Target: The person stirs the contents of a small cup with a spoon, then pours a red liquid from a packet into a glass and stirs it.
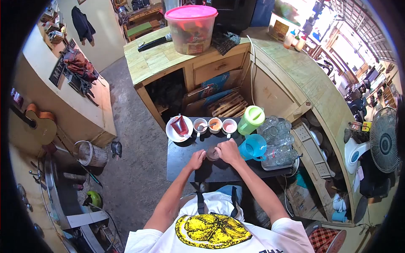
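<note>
A clear drinking glass is between my two hands at the middle of the dark table. My left hand is closed, its fingertips at the glass's left side. Against the right side and rim, my right hand has its fingers curled round. Beyond my hands stand a white bowl holding a bag of dark red liquid and three white cups: a left cup, a middle cup and a right cup. A spoon lies across the left and middle cups.
Right of my hands are a blue pitcher, a green lidded pitcher and several upturned glasses on a tray. A wooden counter with a pink-lidded tub stands behind. A fan is at right.
</note>
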The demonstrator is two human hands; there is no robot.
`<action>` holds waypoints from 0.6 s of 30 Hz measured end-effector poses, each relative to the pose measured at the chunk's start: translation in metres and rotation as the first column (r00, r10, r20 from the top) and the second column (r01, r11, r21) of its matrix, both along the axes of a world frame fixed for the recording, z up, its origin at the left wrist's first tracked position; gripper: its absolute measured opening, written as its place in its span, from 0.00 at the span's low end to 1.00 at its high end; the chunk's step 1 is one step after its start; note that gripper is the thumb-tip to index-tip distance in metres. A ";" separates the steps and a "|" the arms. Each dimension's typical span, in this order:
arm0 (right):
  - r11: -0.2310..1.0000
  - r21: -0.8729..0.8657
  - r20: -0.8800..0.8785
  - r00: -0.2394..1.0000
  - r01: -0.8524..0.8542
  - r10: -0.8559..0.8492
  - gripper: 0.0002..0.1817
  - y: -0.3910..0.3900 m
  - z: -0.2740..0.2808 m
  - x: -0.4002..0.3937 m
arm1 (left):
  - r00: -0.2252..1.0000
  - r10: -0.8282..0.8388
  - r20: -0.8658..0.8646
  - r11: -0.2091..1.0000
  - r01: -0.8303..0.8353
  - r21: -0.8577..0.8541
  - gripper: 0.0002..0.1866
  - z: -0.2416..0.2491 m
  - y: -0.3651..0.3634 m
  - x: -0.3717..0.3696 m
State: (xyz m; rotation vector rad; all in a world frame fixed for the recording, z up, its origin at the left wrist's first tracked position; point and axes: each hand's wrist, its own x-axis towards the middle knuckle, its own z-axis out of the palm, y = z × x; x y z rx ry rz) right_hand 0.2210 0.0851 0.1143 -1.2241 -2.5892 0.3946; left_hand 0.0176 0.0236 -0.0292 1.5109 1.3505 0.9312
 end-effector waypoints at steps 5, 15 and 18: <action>0.998 0.047 0.118 0.992 0.031 -0.036 0.13 0.000 -0.001 0.002 | 1.000 0.004 -0.012 1.000 -0.005 -0.009 0.21 -0.002 0.000 0.000; 0.995 0.093 -0.012 0.999 0.031 -0.030 0.13 -0.004 0.002 -0.003 | 1.000 -0.011 0.006 0.999 0.011 0.030 0.20 0.003 -0.001 0.000; 0.995 0.097 0.077 0.996 0.038 -0.046 0.14 -0.004 0.003 0.002 | 1.000 0.014 -0.018 1.000 -0.013 0.022 0.20 0.003 -0.001 0.002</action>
